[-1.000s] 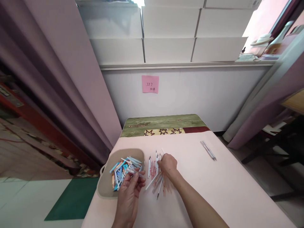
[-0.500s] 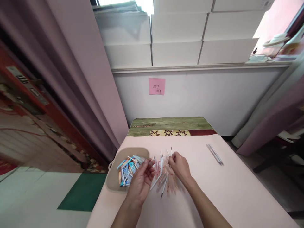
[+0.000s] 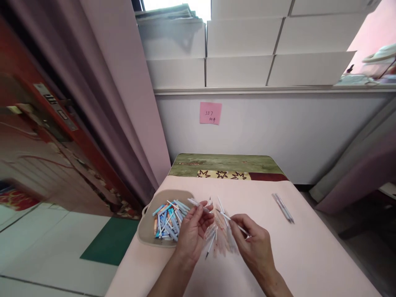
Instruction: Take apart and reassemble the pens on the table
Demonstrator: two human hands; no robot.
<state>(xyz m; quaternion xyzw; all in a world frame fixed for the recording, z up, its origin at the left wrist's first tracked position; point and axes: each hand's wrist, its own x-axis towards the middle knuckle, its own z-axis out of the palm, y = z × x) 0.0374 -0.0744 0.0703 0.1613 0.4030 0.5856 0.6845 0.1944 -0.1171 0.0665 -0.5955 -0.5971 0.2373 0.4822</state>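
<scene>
Just right of the beige bin (image 3: 144, 233), the left hand (image 3: 193, 231) pinches a translucent pen tube (image 3: 193, 202) whose end reaches the bin's rim, while the right hand (image 3: 256, 243), farther right of the bin, grips a slim white refill (image 3: 229, 218) pointing binward. Right of the bin lies a loose pile of refills and tubes (image 3: 219, 244); well to its right, slender pens (image 3: 283, 208) lie together.

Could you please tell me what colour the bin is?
The bin is beige, seen in the head view.
</scene>
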